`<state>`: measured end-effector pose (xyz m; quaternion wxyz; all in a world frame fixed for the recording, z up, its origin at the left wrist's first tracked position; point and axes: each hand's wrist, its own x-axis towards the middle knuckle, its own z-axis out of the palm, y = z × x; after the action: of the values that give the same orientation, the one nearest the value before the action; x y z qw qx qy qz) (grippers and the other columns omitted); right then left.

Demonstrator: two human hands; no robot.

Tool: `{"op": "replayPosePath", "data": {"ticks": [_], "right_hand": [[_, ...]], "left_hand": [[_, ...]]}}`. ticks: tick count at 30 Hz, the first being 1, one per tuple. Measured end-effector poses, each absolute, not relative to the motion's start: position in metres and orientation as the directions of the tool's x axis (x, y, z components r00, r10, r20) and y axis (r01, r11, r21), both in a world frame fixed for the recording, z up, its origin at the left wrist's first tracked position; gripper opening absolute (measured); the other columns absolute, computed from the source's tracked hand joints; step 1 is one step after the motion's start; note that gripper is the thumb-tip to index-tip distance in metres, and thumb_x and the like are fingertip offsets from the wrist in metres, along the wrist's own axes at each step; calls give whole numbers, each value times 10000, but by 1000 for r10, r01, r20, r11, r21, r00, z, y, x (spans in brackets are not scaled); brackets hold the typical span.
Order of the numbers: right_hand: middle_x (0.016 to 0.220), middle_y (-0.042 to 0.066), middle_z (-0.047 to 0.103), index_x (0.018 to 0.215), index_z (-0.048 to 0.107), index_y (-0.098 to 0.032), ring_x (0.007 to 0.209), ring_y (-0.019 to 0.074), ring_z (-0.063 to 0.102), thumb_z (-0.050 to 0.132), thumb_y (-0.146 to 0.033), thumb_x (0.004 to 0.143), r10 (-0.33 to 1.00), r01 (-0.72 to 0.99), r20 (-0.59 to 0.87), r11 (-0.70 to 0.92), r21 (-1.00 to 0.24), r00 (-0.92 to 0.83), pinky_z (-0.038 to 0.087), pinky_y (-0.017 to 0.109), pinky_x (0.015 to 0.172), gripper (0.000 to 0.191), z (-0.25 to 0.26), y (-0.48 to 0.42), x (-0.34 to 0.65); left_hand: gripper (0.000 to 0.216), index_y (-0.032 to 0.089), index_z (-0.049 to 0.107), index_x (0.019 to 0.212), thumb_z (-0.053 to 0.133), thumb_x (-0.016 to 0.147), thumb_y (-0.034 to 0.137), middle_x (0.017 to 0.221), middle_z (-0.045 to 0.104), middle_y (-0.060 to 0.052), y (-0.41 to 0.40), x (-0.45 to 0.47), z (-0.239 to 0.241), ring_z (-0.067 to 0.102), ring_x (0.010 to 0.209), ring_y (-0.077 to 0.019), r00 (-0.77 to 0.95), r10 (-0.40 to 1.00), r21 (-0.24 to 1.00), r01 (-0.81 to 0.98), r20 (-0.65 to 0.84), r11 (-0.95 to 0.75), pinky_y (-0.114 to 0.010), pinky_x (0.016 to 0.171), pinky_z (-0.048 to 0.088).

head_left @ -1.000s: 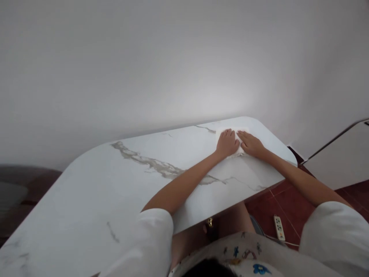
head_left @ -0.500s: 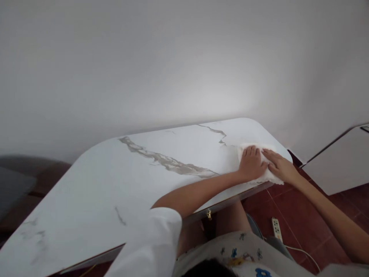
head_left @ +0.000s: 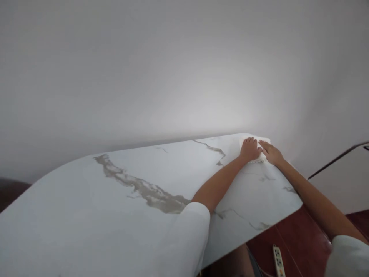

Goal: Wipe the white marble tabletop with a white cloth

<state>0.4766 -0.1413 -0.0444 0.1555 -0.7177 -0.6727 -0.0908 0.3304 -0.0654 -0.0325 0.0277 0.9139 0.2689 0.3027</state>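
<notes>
A thin white wiping cloth is spread at the far right corner of a white marble-patterned tabletop. On its left part lies my left hand, palm down, fingers pointing away and slightly bent. My right hand rests on the right part, its fingers stretched out toward the left hand. Both hands press the cloth against the top without gripping it, and their fingertips are close together. Some of the cloth is hidden beneath them.
A pale wall runs along the table's back edge. Below the front right edge, a power strip lies on the red tiled floor. A white panel with a dark top edge stands at the right.
Both hands and the cloth have slid from the front right edge toward the back right corner, away from me. The view has shifted closer over the table.
</notes>
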Motion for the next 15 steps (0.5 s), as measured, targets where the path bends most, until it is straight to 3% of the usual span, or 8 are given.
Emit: {"op": "replayPosePath", "data": {"ticks": [8, 12, 15], "right_hand": [[1393, 103, 459, 1334, 473, -121, 1305, 229, 388, 340, -232, 887, 952, 996, 299, -41, -76, 62, 301, 375, 1089, 479, -34, -70, 439], [1377, 120, 474, 1325, 487, -107, 1288, 280, 407, 379, -226, 858, 955, 996, 298, 21, -89, 7, 353, 428, 1040, 495, -31, -53, 383], [1347, 118, 510, 1304, 511, -118, 1263, 302, 434, 398, -231, 835, 935, 988, 345, 122, -98, -81, 382, 451, 1005, 496, -31, -40, 321]], "left_hand": [[287, 96, 574, 1050, 463, 846, 265, 1123, 608, -131, 6, 302, -33, 525, 1105, -230, 712, 494, 133, 500, 499, -856, -354, 979, 370], [315, 78, 578, 1062, 476, 839, 275, 1094, 625, -125, 19, 238, -26, 540, 1075, -205, 752, 482, 85, 501, 449, -861, -311, 969, 371], [319, 77, 599, 1033, 528, 821, 305, 1096, 637, -126, 24, 173, -21, 556, 1052, -185, 713, 556, 97, 575, 426, -812, -267, 938, 380]]}}
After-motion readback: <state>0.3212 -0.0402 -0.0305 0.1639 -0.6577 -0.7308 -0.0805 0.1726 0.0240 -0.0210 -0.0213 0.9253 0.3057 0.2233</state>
